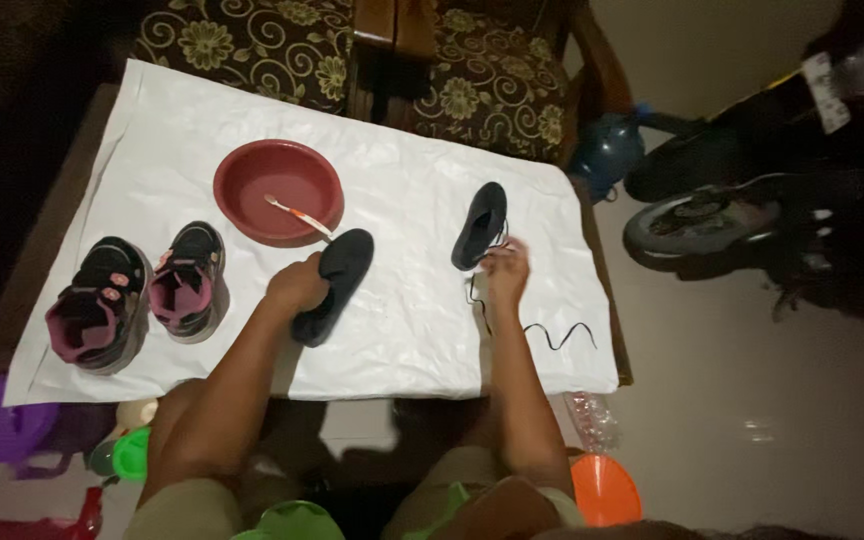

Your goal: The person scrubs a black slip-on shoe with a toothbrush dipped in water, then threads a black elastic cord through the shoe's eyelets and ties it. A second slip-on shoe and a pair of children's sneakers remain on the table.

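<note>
We look down on a low table covered by a white sheet (382, 170), and our two bare arms reach onto it from the near edge.

On the left side of the sheet stand a pair of small black-and-pink sneakers (137, 290), side by side, toes pointing away from us. Beyond them sits a round dark-red bowl (252, 175) with a toothbrush (298, 216) resting across its near rim.

Our left hand (297, 285) is closed around the heel end of a black shoe (337, 280). This shoe's long axis runs diagonally, its toe pointing up and to the right, away from the hand, and it lies just right of the bowl.

Our right hand (505, 268) rests on the sheet, fingers curled at the near end of a second black shoe (480, 225). That shoe lies directly beyond the hand, its long axis running away from us and leaning slightly right. The right hand is plainly the nearer one to it; the left is well apart. Whether the fingers pinch anything we cannot tell, though a thin black shoelace (552, 335) trails from beneath the hand toward the right near corner.
</note>
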